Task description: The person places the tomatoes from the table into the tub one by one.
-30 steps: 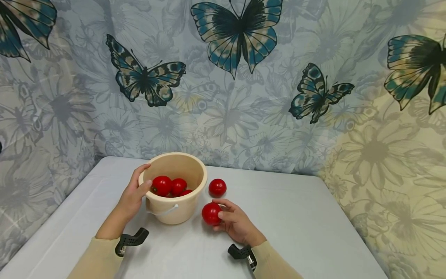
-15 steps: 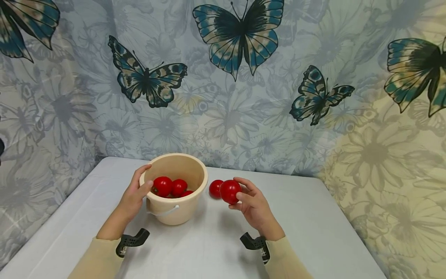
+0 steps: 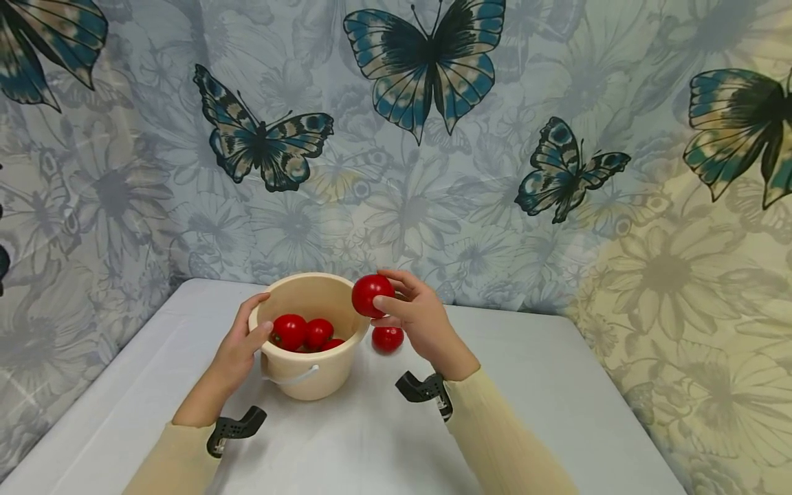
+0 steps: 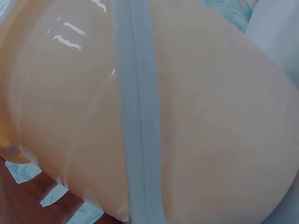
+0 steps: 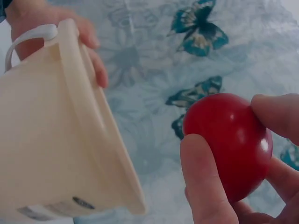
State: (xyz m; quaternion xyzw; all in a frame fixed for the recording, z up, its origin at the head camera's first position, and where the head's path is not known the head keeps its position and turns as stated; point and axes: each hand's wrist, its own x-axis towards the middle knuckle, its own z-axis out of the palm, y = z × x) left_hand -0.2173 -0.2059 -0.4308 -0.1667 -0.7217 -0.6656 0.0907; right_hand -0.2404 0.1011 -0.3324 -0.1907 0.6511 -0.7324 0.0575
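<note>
A cream bucket (image 3: 312, 375) with a pale handle (image 4: 140, 112) stands on the table, holding several red tomatoes (image 3: 289, 332). My left hand (image 3: 235, 350) grips the bucket's left rim, thumb over the inside and fingers along the outer wall. Raised at the bucket's right rim, my right hand (image 3: 421, 316) pinches a tomato (image 5: 229, 144) between thumb and fingers. Another tomato (image 3: 388, 339) lies on the table just right of the bucket, partly behind the right hand. The bucket's bottom is hidden by the tomatoes in it.
The white-covered table (image 3: 526, 399) runs back to a wall cloth (image 3: 421, 206) printed with flowers and butterflies. Black wrist mounts (image 3: 427, 390) sit on both forearms.
My right hand has lifted a tomato off the table, swung it right past the other tomato, then up and left to the bucket's rim. The left hand stays on the bucket.
</note>
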